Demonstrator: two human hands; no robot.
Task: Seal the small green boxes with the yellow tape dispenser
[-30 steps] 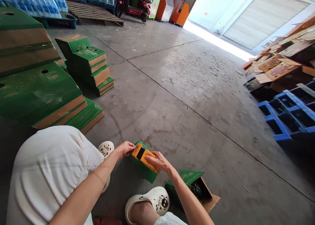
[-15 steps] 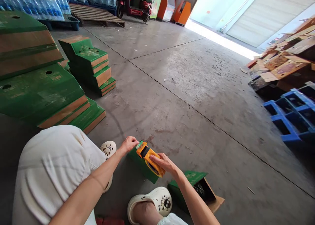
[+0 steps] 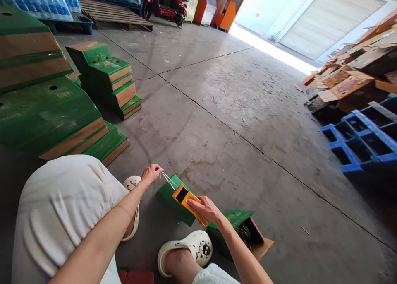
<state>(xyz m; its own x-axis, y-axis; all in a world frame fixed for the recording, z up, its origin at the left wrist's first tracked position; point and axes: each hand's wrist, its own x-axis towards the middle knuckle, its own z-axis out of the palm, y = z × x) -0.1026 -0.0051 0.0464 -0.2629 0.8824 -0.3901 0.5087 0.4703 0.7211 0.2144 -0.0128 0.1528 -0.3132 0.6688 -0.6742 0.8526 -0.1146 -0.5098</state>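
Observation:
My right hand (image 3: pixel 207 210) is wrapped round a yellow tape dispenser (image 3: pixel 182 194), held above a small green carton (image 3: pixel 178 209) on the floor. A strip of clear tape (image 3: pixel 168 179) runs taut from the dispenser's front to my left hand (image 3: pixel 151 173). The fingers of that hand pinch the tape's end, up and to the left of the carton. Beside my right forearm lies an open green box (image 3: pixel 231 222) with its brown flap folded out and dark things inside that I cannot make out.
Green cartons (image 3: pixel 46 114) are stacked at the left, with a smaller stack (image 3: pixel 113 77) behind. Blue pallets (image 3: pixel 361 137) and flattened cardboard (image 3: pixel 347 83) are at the right. A wooden pallet (image 3: pixel 114 15), bottled water (image 3: pixel 46 2) and a red scooter (image 3: pixel 167 6) stand at the back.
My left hand has moved left, away from the dispenser, drawing out a length of tape. The dispenser has turned in my right hand, so its front face shows more.

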